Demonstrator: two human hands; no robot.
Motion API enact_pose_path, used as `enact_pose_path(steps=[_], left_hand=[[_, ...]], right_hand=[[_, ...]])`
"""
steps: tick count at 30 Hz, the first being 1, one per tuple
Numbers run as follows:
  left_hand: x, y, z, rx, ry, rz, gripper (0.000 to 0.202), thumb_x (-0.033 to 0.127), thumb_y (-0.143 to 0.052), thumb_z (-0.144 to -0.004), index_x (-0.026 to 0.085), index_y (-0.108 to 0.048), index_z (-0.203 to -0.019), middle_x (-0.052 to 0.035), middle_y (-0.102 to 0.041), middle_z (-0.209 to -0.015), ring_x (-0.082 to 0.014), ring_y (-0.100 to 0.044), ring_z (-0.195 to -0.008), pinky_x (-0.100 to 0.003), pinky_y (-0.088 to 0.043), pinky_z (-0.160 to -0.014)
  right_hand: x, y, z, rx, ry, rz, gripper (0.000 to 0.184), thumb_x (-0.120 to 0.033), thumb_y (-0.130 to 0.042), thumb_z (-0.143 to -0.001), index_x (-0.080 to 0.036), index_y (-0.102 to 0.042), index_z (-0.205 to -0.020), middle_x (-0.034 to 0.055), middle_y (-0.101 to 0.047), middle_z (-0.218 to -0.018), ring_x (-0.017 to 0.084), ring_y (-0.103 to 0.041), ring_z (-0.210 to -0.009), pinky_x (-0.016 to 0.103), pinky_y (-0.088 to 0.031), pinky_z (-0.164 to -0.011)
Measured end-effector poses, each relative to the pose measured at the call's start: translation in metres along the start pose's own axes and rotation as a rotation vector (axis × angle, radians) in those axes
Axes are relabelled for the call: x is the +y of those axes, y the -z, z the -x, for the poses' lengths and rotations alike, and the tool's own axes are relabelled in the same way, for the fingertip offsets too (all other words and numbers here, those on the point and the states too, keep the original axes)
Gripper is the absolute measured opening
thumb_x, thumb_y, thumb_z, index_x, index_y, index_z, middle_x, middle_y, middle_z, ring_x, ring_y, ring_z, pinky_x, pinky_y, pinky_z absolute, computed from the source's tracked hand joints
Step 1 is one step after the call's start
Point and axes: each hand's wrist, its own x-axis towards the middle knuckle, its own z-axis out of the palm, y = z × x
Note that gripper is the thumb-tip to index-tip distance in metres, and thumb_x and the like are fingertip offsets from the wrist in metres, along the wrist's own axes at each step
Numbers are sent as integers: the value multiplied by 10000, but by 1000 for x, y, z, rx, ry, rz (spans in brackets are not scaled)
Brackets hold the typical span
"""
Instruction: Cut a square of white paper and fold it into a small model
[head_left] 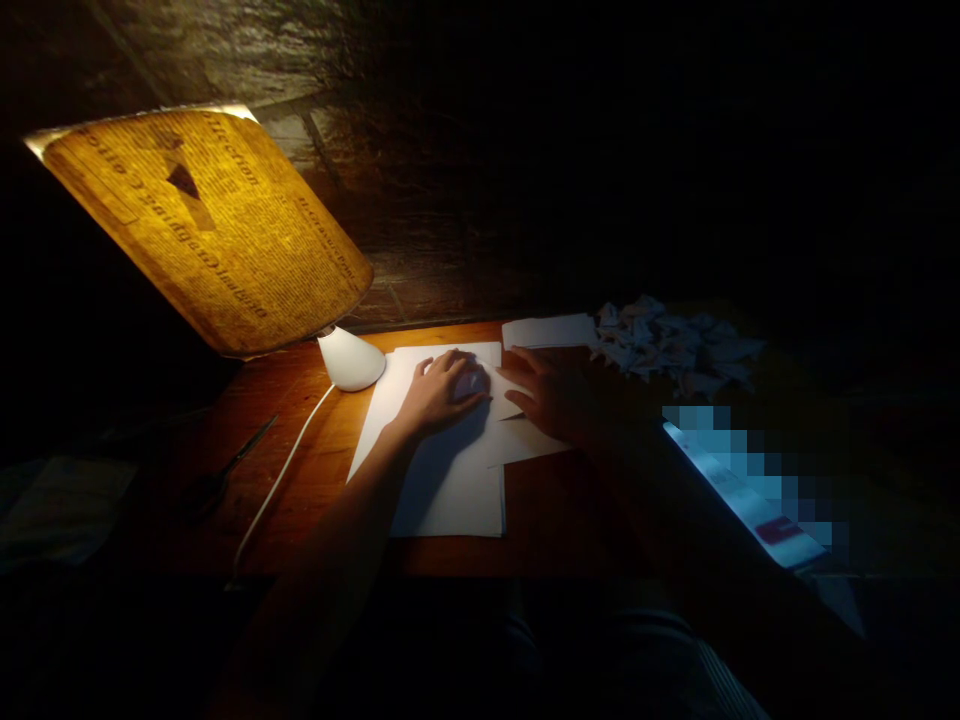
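Hands (446,393) rest over paper (450,500), bare wood (330,455) separating its edge from cord (300,438).

White paper sheets (457,505) lie flat in a loosely aligned stack on the wooden counter (341,430), with a smaller, angular white paper piece (525,441) overlapping the stack's right edge and jutting past it.

Dim home-like room, newspaper-print lampshade (210,230), wooden tabletop (292,385), stone-patterned wall (435,220)

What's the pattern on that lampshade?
The lampshade is amber-yellow, covered in dark, newspaper-like print; it shows in the head view.
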Motion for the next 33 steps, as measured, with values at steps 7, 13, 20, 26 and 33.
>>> enact_pose_path(steps=[7, 13, 20, 26, 33], left_hand=[[-2, 0, 1, -9, -12, 18, 463, 504, -605, -928, 219, -591, -1293, -154, -560, -1474, -356, -530, -1372, -596, -340, -1200], [-2, -4, -2, -13, -67, 24, 441, 402, -600, -920, 198, -577, -1311, -155, -507, -1543, -353, -514, -1398, -577, -309, -1240], [1, -6, -3, -43, -109, 54, 566, 277, -564, -906, 224, -485, -1464, -133, -547, -1487, -324, -535, -1362, -524, -385, -1194], [2, -4, -3, -93, -112, -9, 544, 307, -539, -934, 253, -552, -1475, -136, -498, -1501, -346, -523, -1358, -562, -356, -1194], [2, -3, -3, -106, -104, -27, 576, 293, -530, -925, 260, -533, -1500, -120, -489, -1520, -331, -506, -1378, -549, -345, -1201]], right_hand=[[5, -6, 2, -35, -46, 24, 454, -303, -620, -988, -272, -641, -1441, 133, -469, -1617, 377, -437, -1469, 625, -378, -1152], [6, -7, 2, -37, -48, 23, 444, -325, -620, -995, -281, -645, -1435, 136, -468, -1617, 364, -430, -1478, 615, -366, -1162], [5, -8, 1, -34, -53, 9, 386, -338, -609, -1001, -271, -689, -1372, 143, -481, -1603, 363, -436, -1470, 625, -374, -1145], [5, -3, 0, -30, -74, 7, 447, -342, -633, -986, -279, -650, -1429, 135, -495, -1594, 341, -462, -1452, 581, -372, -1160], [6, 18, 2, -34, -130, 14, 258, -301, -652, -956, -251, -809, -1155, 102, -610, -1495, 296, -547, -1368, 500, -343, -1170]])
